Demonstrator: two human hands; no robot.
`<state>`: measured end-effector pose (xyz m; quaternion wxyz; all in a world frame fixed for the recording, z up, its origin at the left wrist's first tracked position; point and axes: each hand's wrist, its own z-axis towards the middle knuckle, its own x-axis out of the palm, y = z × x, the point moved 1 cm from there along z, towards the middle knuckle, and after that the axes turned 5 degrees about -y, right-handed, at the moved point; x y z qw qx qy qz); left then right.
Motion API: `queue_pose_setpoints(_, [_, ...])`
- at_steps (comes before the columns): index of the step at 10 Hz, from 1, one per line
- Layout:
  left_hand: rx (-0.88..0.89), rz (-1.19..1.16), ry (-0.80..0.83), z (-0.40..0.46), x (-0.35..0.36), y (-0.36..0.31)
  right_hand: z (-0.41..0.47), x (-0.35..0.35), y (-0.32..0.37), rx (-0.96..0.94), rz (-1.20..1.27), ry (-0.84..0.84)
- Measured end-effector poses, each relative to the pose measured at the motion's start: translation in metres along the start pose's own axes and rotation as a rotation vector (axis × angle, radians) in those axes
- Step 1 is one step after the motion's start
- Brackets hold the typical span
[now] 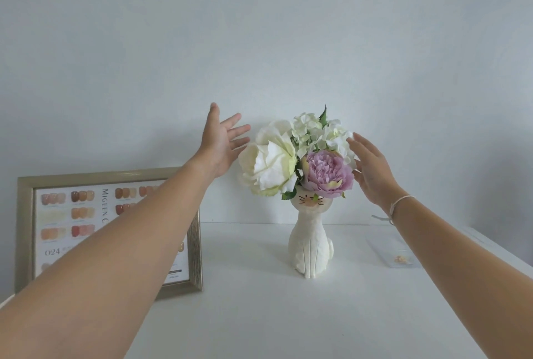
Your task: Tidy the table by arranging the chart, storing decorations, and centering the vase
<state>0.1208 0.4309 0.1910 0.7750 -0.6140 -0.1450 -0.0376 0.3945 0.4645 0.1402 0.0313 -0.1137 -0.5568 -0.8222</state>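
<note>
Two spread hands flank the bouquet (300, 157): the left hand (220, 146) empty, fingers splayed just beside the white rose; the right hand (372, 170) open, fingertips brushing the hydrangea. Below them the cat-shaped vase (310, 246) stands upright on the white table (259, 315), framed nail-colour chart (57, 229) well left.

- The vase (310, 246), a white cat figure with whiskered face, stands upright on the table, below and between the fingertips of both spread hands.
- Its flowers (300, 157), cream, white and lilac, sit between the two sets of fingers.
- The chart (72, 229), gold-framed with nail colour swatches, stands upright, well below and left of the left fingers.
</note>
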Motion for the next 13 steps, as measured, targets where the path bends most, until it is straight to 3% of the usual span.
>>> queue_pose_setpoints(2, [0.018, 0.064, 0.098, -0.011, 0.011, 0.002, -0.006, 0.006, 0.0, 0.007, -0.02, -0.01])
queue_pose_setpoints(6, [0.221, 0.442, 0.06, -0.026, 0.021, 0.007, -0.036, 0.019, 0.009, -0.214, -0.265, -0.053])
queue_pose_setpoints(8, [0.274, 0.59, 0.058, -0.038, 0.024, 0.01, -0.056, 0.025, 0.011, -0.197, -0.315, 0.02])
queue_pose_setpoints(11, [0.374, 0.554, -0.106, -0.071, 0.022, -0.007, -0.09, 0.012, 0.026, -0.289, -0.445, -0.084])
queue_pose_setpoints(13, [0.55, 0.53, -0.102, -0.121, 0.006, 0.011, -0.143, 0.004, 0.01, -0.415, -0.6, -0.074])
